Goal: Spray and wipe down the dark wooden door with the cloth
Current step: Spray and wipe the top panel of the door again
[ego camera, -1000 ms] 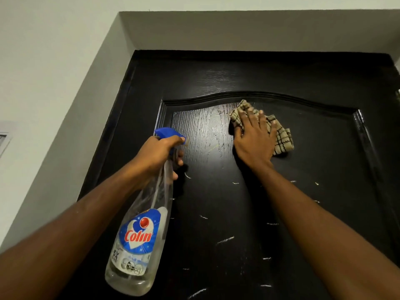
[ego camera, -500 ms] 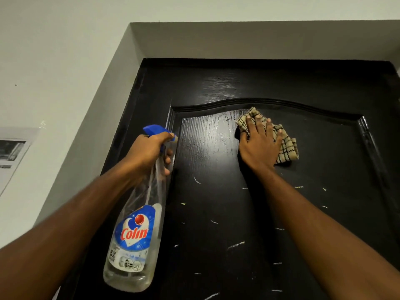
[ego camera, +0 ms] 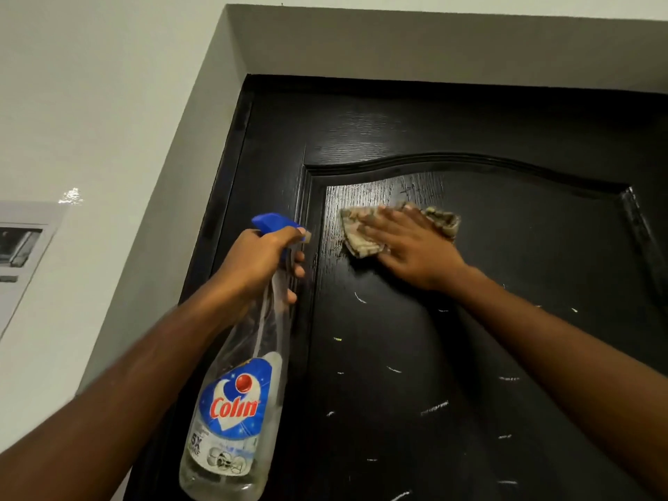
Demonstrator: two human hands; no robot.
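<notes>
**Wiping at the top of the panel, flecks left below**

In the centre of the frame the right hand [ego camera: 408,244] lay flat with straight, spread fingers. It pressed the checked cloth [ego camera: 361,244] against the dark wooden door [ego camera: 488,356], just below the arched moulding [ego camera: 470,159]. At centre left the left hand [ego camera: 260,258] was wrapped round the neck of the spray bottle [ego camera: 235,410], which hung down beside the panel's left edge. Wiping seemed under way only at the top. Pale flecks [ego camera: 433,406] dotted the panel toward the bottom of the frame, so most of the door looked left to wipe.
</notes>
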